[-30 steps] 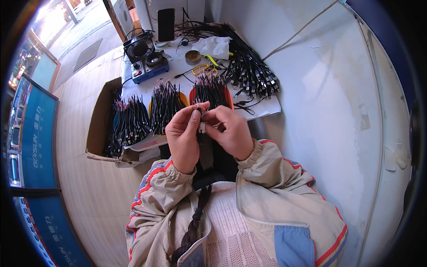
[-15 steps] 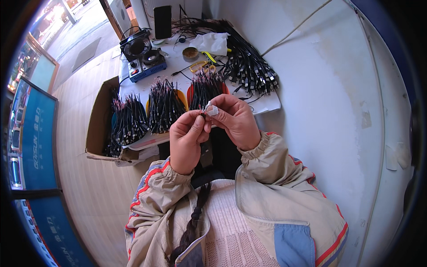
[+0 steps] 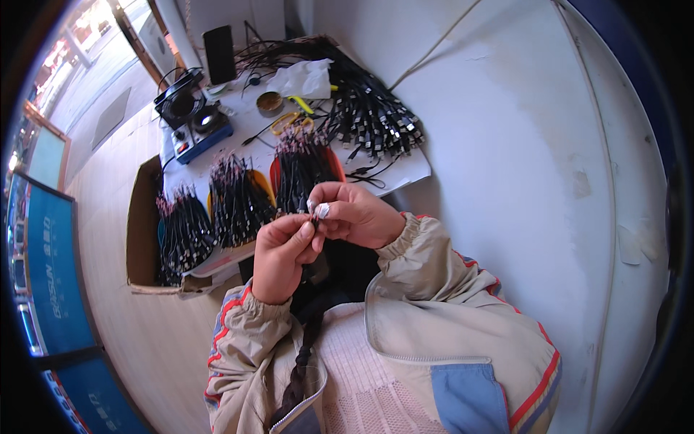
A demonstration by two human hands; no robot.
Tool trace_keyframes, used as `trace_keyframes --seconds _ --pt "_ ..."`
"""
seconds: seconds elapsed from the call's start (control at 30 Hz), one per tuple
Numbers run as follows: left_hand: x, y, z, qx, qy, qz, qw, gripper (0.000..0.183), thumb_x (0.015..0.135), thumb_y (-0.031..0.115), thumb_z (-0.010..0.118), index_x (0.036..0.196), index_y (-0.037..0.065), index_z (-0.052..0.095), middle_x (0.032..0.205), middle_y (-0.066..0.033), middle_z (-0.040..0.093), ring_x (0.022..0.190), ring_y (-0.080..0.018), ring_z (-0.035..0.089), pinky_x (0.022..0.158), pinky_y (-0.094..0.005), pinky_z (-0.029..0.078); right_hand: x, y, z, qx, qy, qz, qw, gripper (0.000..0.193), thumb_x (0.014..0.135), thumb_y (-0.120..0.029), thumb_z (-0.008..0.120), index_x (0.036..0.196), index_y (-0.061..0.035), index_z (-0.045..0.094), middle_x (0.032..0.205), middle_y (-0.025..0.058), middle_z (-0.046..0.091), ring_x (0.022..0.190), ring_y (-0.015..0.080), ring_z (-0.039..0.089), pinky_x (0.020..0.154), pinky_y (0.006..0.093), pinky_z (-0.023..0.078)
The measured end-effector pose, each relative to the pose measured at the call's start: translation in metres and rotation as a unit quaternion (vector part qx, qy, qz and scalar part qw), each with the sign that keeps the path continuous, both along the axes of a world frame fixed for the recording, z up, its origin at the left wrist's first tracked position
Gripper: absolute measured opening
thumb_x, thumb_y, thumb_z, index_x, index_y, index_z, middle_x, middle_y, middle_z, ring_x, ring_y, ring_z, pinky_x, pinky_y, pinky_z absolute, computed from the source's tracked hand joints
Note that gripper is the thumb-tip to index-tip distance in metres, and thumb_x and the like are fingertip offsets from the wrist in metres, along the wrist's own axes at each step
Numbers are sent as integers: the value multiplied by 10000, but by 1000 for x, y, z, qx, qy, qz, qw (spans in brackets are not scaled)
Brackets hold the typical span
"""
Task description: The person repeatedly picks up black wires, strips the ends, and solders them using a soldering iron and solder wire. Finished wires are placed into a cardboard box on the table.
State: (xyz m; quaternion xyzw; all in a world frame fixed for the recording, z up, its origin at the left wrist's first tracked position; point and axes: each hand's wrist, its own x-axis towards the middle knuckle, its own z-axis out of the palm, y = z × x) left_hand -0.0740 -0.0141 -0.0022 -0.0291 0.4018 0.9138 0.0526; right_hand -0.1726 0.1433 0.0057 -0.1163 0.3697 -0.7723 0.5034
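My left hand (image 3: 280,253) is closed, thumb and forefinger pinching a thin black cable (image 3: 316,223) near its end. Short reddish wire ends show at its tip. Pressed close against it, my right hand (image 3: 361,215) pinches at those wire ends; white tape covers its thumb tip and fingertip. The fingers hide most of the cable. Just beyond the hands stand bundles of similar black cables with pinkish wire ends up: one in a red holder (image 3: 334,168), one in a yellow holder (image 3: 262,186), and one bundle (image 3: 186,235) by the cardboard box.
On the white table (image 3: 238,134) are a blue device with a small fan (image 3: 194,137), an upright phone (image 3: 219,55), a round tin (image 3: 270,103), yellow-handled scissors (image 3: 293,123) and white tissue (image 3: 303,78). A large pile of cables with plugs (image 3: 376,119) lies by the wall. A cardboard box (image 3: 143,224) stands left.
The view has shifted, so the table sits further left. Both hands stay together at the cable end, lower in the picture, and the right fingers have changed their pinch slightly.
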Motion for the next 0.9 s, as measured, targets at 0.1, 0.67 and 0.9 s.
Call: trace_keyframes --seconds 0.1,0.67,0.9 --pt "-4 3 -4 -63 6 0 998 144 955 53 539 1033 -37 621 771 -59 595 577 -52 415 494 -188 282 -5 1 -14 -51 -105 19 993 136 913 -100 603 1029 -43 559 851 16 615 692 77 572 619 205 478" --pt "-1 13 -9 -57 -3 26 998 158 963 80 537 957 -43 637 716 -17 557 549 -40 366 489 -186 247 -266 27 -72 640 638 -177 390 160 807 -138 601 925 -35 632 927 204 664 885 395 645 773 502 516" --pt "2 13 -7 -115 47 68 990 181 985 130 529 1066 1 627 899 -41 661 798 -79 595 703 -218 485 -181 53 -4 542 639 -200 508 248 747 -243 646 823 -9 616 733 207 631 727 402 626 667 468 494"
